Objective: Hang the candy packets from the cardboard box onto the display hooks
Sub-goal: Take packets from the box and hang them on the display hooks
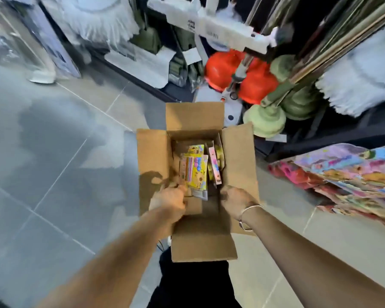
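Observation:
An open cardboard box (152,152) stands on the grey tiled floor below me, flaps spread outward. Inside lie several candy packets; a yellow and pink striped one (195,172) is on top at the near left, and pink ones (215,165) stand on edge at the right. My left hand (171,197) reaches into the near left of the box, fingers curled at the lower end of the yellow packet. My right hand (235,197), a silver bangle on its wrist, is inside the near right of the box with fingers bent down. No display hooks are visible.
Green plungers (266,121) and orange plungers (257,87) crowd a dark shelf base beyond the box. White mop heads (356,90) hang at right and upper left. Colourful packets (351,174) hang in a row at right. Grey floor tiles (53,152) spread to the left.

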`<action>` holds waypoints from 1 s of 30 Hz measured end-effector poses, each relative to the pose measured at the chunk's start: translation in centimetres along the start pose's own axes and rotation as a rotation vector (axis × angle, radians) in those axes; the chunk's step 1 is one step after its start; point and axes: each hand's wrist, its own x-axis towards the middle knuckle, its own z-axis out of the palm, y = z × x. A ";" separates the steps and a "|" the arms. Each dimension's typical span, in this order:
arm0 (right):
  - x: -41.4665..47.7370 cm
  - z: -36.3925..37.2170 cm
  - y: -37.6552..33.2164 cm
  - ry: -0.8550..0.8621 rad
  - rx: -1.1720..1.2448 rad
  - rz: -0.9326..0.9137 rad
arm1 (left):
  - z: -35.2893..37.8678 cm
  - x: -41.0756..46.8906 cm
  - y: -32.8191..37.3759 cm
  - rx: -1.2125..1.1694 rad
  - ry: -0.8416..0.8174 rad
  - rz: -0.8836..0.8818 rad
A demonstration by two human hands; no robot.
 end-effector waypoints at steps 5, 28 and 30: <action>9.0 3.8 1.8 -0.046 -0.272 -0.048 | 6.3 7.9 -0.9 -0.027 0.002 -0.032; 27.4 9.2 2.6 0.250 -0.941 -0.600 | 16.8 24.1 0.2 -0.219 0.161 -0.143; 25.6 9.0 1.5 0.217 -0.904 -0.617 | 15.8 22.4 -0.3 -0.234 0.158 -0.161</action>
